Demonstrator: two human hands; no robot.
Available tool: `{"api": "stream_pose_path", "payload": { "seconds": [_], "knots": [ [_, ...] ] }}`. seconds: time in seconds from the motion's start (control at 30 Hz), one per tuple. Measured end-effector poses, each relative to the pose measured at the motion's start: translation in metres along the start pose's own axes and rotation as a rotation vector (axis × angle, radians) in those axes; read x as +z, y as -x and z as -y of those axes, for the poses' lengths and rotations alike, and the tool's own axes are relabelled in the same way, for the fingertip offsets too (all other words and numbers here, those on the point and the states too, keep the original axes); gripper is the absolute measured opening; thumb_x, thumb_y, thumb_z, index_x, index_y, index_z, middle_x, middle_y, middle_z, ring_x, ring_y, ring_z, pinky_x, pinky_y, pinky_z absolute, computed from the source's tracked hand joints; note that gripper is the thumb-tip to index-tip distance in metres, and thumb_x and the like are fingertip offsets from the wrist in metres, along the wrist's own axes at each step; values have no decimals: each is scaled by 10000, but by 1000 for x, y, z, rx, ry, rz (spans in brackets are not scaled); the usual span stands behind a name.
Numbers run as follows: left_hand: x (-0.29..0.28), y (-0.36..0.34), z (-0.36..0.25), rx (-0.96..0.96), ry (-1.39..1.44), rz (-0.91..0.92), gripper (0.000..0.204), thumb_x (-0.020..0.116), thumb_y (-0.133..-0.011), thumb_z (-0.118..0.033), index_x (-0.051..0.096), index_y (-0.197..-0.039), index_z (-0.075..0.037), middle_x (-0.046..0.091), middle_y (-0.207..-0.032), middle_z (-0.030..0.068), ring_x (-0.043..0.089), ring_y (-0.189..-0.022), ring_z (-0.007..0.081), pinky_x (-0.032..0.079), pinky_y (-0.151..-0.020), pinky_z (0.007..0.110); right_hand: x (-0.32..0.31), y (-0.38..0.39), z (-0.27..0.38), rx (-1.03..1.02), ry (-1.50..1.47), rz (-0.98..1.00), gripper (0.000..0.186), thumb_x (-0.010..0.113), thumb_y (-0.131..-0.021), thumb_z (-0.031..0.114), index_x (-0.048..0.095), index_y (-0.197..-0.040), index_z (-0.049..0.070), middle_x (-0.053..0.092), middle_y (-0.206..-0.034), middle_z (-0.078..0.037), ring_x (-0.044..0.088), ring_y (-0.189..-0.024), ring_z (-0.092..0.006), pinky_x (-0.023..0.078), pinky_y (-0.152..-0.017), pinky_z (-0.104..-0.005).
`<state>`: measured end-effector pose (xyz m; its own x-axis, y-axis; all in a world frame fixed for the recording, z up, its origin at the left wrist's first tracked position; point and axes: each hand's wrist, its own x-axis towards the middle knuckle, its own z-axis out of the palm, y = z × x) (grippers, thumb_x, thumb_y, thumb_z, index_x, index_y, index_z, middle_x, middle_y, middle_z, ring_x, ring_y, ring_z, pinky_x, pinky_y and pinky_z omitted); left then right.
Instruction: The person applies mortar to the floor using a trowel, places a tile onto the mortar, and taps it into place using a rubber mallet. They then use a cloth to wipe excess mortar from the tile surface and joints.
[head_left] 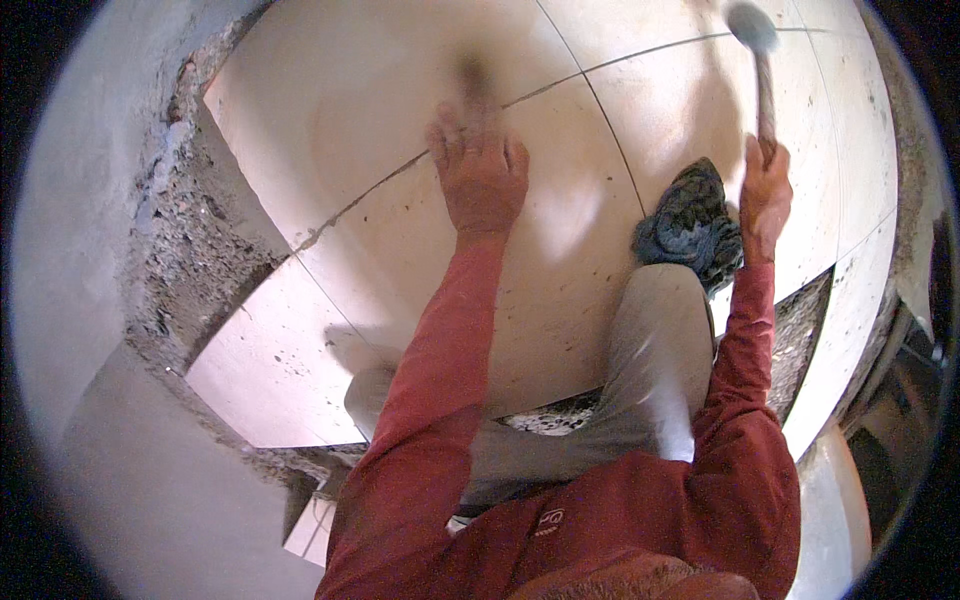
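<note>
My right hand (766, 195) grips the wooden handle of a mallet (752, 28). Its grey rounded head is raised at the far right, slightly blurred. With fingers stretched out, my left hand (482, 175) lies over the pale floor tiles (390, 250) near a joint between them; the fingertips blur into the light. Just beyond them is a dark smudge (472, 70), and I cannot tell whether it is a shadow or a thing. A crumpled dark patterned cloth (690, 225) lies by my right wrist, next to my knee.
Rough grey mortar and rubble (205, 220) line the left side, where the tiles stop short of the wall (80, 250). More bare mortar (805, 340) shows in a gap at the right. My bent knee (660, 320) is over the near tiles. Dark clutter (895, 400) lies at the lower right.
</note>
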<state>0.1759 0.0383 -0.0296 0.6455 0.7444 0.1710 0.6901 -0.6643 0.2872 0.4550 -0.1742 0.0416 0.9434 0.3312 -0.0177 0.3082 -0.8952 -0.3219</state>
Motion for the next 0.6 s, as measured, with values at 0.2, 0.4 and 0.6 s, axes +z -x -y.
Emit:
{"api": "stream_pose_path", "payload": {
  "seconds": [0.2,0.4,0.6],
  "knots": [
    [0,2,-2,12,84,-62,518,575,-978,-274,532,-1451,-67,438,-1587,131,363,-1462,444,223,-1223,603,-11,19,-91,-104,327,-49,553,578,-1013,505,552,-1405,115,655,-1192,-209,653,-1079,-414,514,-932,-487],
    [-4,18,19,-37,159,-73,580,546,-1001,-296,445,-1514,-46,350,-1634,169,293,-1503,447,176,-1236,600,-18,86,-12,-409,89,324,633,678,-971,460,517,-1490,134,598,-1198,-224,581,-1175,-362,482,-983,-464],
    [-43,150,47,-516,15,-87,669,508,-1014,-297,309,-1569,20,243,-1653,266,183,-1544,457,95,-1241,617,14,37,-10,-428,-277,579,256,633,-889,88,646,-1139,36,669,-1117,-170,646,-1070,-335,508,-964,-422]
  ]
}}
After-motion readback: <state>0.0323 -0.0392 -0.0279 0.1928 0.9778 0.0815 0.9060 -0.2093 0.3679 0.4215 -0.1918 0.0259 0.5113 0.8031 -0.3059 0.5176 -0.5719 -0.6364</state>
